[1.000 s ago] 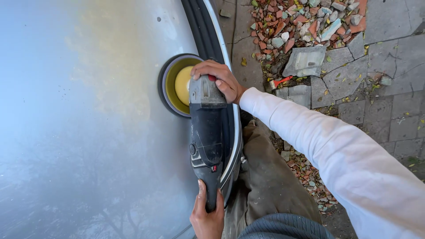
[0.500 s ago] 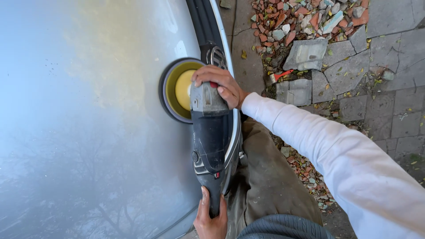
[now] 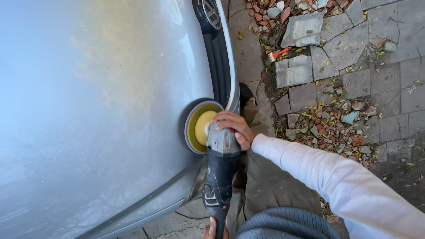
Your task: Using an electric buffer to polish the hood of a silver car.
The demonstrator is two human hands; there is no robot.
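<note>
My right hand (image 3: 235,129), in a long white sleeve, is clasped over the grey head of a black and grey power polisher (image 3: 220,173). The polisher's round yellow pad (image 3: 198,127) lies flat against the silver car panel (image 3: 97,115), close to the panel's right edge and just below the dark grille (image 3: 215,40). At the bottom edge of the view, my left hand (image 3: 215,230) grips the rear end of the polisher's handle; only its fingers show.
A dark tyre (image 3: 287,225) sits at the bottom by my brown trouser leg (image 3: 265,177). The ground to the right is broken paving slabs (image 3: 305,31), rubble and fallen leaves, with a small red tool (image 3: 279,54) among them.
The polisher and both hands have slid down the panel's right edge toward me, from beside the grille to just below it. My left hand has dropped nearly out of view.
</note>
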